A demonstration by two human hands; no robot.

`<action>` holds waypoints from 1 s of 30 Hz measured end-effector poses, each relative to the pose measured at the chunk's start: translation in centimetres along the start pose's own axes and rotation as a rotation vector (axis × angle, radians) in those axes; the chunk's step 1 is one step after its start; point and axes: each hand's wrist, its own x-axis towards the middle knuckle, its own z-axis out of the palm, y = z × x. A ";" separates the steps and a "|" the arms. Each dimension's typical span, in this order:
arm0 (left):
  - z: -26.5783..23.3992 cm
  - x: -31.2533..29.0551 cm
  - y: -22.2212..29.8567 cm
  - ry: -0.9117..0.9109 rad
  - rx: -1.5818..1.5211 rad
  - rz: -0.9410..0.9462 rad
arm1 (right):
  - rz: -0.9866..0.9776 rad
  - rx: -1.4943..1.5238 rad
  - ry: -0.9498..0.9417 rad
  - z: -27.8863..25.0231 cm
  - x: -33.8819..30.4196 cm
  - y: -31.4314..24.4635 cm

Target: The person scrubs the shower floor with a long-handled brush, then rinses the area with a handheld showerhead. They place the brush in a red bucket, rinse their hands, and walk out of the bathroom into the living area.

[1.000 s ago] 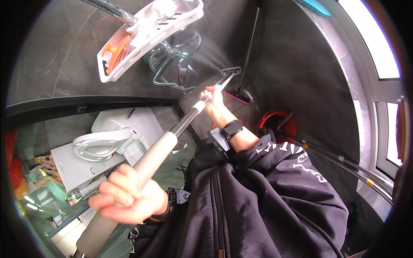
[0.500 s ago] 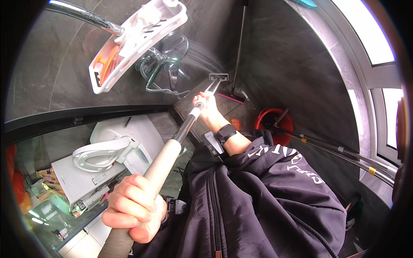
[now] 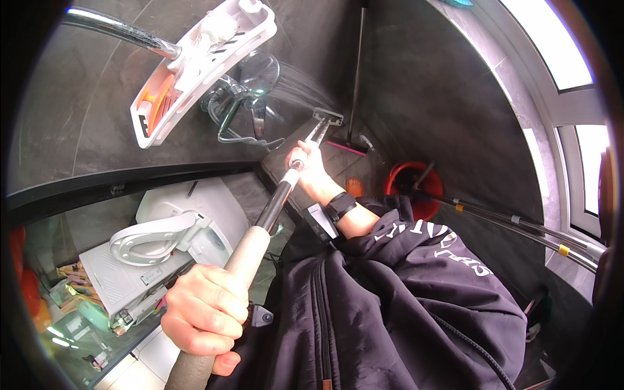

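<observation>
My left hand (image 3: 205,312) is closed around the thick pale grey grip of a long-handled mop (image 3: 251,250), at the lower left. Farther up the pole, my right hand (image 3: 308,164) wraps round it where the two thin rods begin. Those rods lead to a small rectangular grey head (image 3: 328,117) close to the dark wall at the far end; its underside is hidden. Water sprays from a shower head (image 3: 261,73) toward the wall and the mop head.
A white shelf (image 3: 203,71) with an orange item hangs at upper left. A pink-edged broom (image 3: 349,147) leans in the corner. Right of it stands a red bucket (image 3: 426,207) with poles (image 3: 513,224) across it. A toilet (image 3: 159,240) is behind glass on the left.
The mop's head has tilted, its right end now lower. My left hand has shifted slightly right and down with the grip. The shower still sprays.
</observation>
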 end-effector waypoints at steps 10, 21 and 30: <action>0.8 0.2 4.7 0.267 0.128 0.176 | -0.287 -0.232 0.171 -0.2 3.1 -4.3; 0.0 -1.1 13.4 0.429 0.692 0.048 | -0.314 -0.465 0.280 0.1 5.8 -2.1; 1.3 2.5 17.5 0.594 0.305 0.063 | -0.253 -0.552 0.413 -1.2 7.4 -3.1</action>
